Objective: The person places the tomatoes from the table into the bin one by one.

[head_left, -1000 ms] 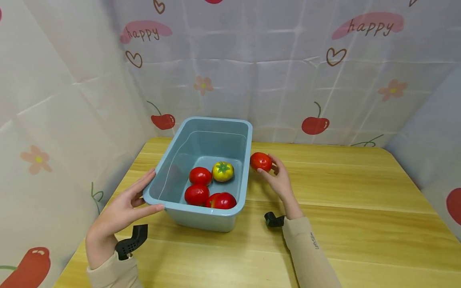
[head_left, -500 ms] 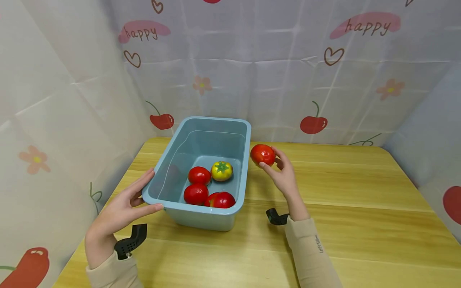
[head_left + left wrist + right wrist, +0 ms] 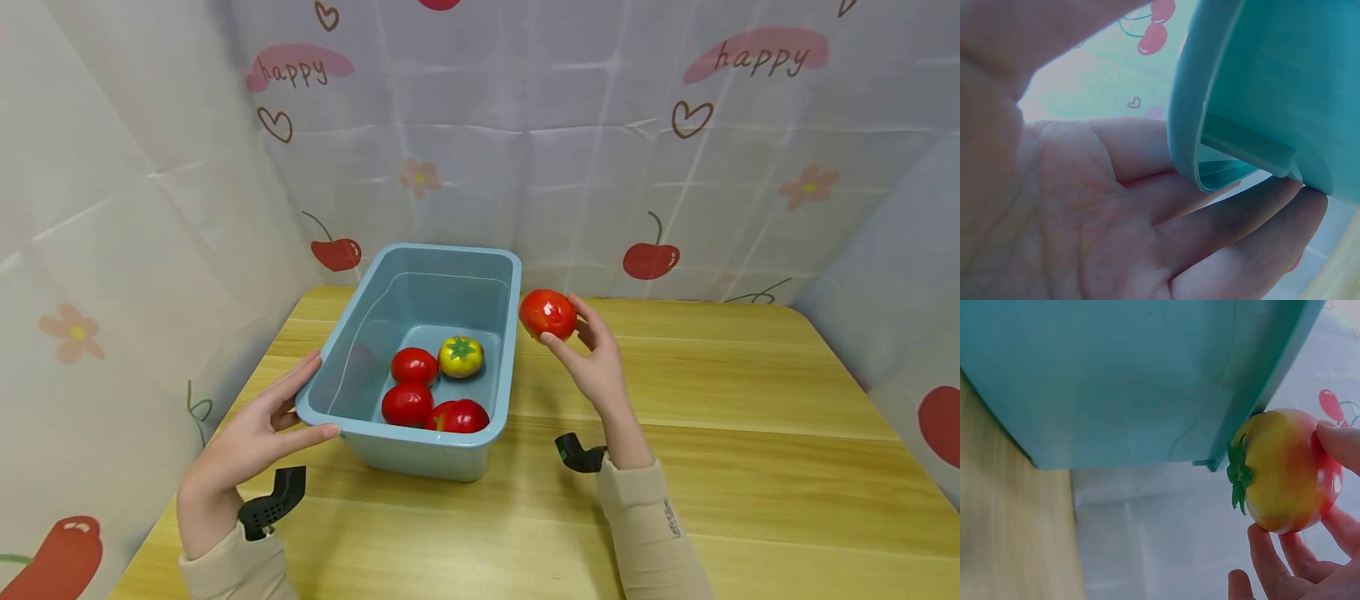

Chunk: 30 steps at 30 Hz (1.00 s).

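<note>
In the head view my right hand (image 3: 596, 371) grips a red tomato (image 3: 548, 315) between thumb and fingertips, raised beside the right rim of a light blue plastic bin (image 3: 405, 432). The right wrist view shows this tomato (image 3: 1285, 475) with a yellow underside and a green leafy calyx facing the bin wall (image 3: 1116, 381). My left hand (image 3: 243, 437) rests at the bin's near left corner, thumb and fingers spread apart. In the left wrist view, nearly straight fingers (image 3: 1229, 219) lie under the rim. Inside are a yellow tomato (image 3: 462, 357) and several red ones (image 3: 407, 405).
Everything stands on a wooden table (image 3: 705, 467). A white curtain (image 3: 570, 167) printed with cherries and hearts hangs behind, and more printed sheeting (image 3: 135, 250) closes off the left side. Black wrist camera mounts (image 3: 581, 455) stick out from both sleeves.
My right hand has lifted the tomato upward along the bin's right side, up to about rim height. The left hand has stayed at the corner, and the tomatoes inside have not moved.
</note>
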Each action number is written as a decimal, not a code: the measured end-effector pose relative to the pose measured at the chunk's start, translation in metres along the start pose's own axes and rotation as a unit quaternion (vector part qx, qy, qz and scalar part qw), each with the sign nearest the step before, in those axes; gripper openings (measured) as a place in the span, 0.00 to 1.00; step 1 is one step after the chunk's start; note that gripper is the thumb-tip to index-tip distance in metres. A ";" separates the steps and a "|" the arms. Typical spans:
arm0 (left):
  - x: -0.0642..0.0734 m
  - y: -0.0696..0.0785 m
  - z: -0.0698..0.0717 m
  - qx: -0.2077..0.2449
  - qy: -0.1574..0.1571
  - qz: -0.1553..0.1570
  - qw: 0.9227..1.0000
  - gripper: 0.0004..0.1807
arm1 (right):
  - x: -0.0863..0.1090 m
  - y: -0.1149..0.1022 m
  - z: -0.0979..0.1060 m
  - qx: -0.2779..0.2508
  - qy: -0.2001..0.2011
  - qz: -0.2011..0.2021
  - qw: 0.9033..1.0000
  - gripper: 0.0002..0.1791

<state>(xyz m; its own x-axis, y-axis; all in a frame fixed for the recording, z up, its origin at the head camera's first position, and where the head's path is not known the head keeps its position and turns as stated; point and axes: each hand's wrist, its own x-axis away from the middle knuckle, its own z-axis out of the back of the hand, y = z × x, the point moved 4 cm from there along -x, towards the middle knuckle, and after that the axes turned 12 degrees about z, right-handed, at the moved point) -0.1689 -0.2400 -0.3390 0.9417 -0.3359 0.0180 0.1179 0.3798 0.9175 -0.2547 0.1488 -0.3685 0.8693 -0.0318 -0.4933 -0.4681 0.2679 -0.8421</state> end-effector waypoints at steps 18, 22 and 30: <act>0.001 -0.001 -0.001 0.001 0.000 -0.006 1.000 0.45 | 0.009 -0.036 -0.004 -0.029 -0.008 0.043 0.999 0.35; 0.001 0.000 -0.001 0.001 0.001 -0.007 1.000 0.45 | 0.011 -0.043 -0.007 -0.037 -0.015 0.050 0.998 0.34; 0.001 0.000 -0.001 0.006 -0.002 -0.006 1.000 0.46 | 0.018 -0.051 -0.016 -0.036 -0.047 0.058 0.997 0.33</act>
<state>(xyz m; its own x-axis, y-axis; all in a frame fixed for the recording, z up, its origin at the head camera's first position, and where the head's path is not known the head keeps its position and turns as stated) -0.1675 -0.2394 -0.3394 0.9390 -0.3439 0.0076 0.1261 0.3649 0.9225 -0.2172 0.1195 -0.3379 0.8182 0.0859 -0.5685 -0.5734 0.1949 -0.7958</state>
